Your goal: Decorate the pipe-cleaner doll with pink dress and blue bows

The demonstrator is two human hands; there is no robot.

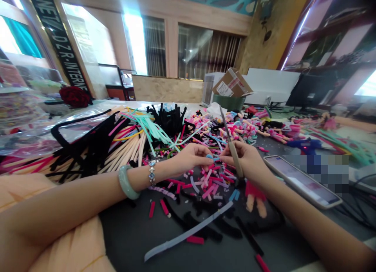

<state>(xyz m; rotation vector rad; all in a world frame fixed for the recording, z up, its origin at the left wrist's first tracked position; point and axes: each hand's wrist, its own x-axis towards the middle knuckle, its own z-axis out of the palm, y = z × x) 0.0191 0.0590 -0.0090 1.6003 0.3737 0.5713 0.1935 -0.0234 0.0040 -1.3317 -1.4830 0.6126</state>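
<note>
My left hand is closed in a pinch on a small piece of light blue chenille stem. Fingertips of my right hand meet it from the other side, at the same piece. A long, slim pointed tool is tucked in my right hand, its narrow tip upward; whether it is scissors or tweezers I cannot tell. Cut pink stem pieces lie in a heap under both hands. A grey-blue fuzzy strip lies in front. Partly behind my right wrist is a small doll-like figure with a pink skirt.
Bundles of black, mint and cream stems lie at the left and back. Many small dolls are piled behind my hands. A phone, a blue glue gun and cables are at right.
</note>
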